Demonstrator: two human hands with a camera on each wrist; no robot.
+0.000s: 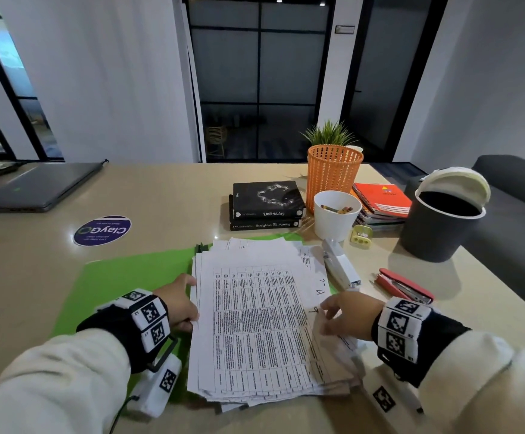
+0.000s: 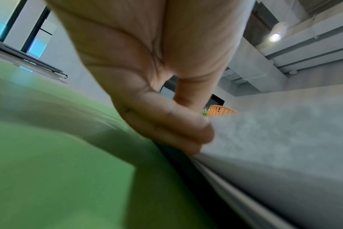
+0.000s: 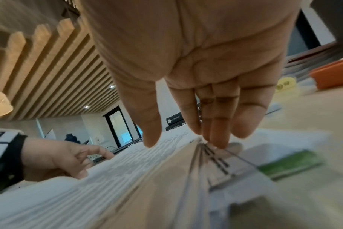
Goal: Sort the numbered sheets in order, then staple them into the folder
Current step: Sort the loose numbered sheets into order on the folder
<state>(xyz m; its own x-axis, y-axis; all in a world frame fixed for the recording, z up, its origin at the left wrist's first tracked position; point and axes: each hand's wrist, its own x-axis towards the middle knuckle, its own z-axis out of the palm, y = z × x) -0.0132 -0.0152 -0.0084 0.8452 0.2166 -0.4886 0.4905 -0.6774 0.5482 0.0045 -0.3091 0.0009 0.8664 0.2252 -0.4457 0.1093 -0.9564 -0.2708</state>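
A thick, uneven stack of printed sheets (image 1: 254, 324) lies on the open green folder (image 1: 123, 277) in front of me. Handwritten numbers show on the right margins of sheets that stick out. My left hand (image 1: 178, 303) grips the stack's left edge, fingers curled against its side (image 2: 176, 127) and thumb on the top sheet (image 3: 68, 158). My right hand (image 1: 345, 314) is at the right edge. Its straight fingers (image 3: 215, 124) touch the raised, fanned edges of the sheets (image 3: 88, 193), and the thumb hovers over the top sheet. The folder (image 2: 49, 170) fills the left wrist view beside the stack (image 2: 284, 139).
A white stapler (image 1: 341, 264) and a red stapler (image 1: 406, 286) lie right of the stack. Behind them stand a white cup of crayons (image 1: 334, 214), an orange basket (image 1: 333, 173), black books (image 1: 267, 202), notebooks (image 1: 380, 198) and a grey bin (image 1: 442, 220). A laptop (image 1: 35, 186) sits far left.
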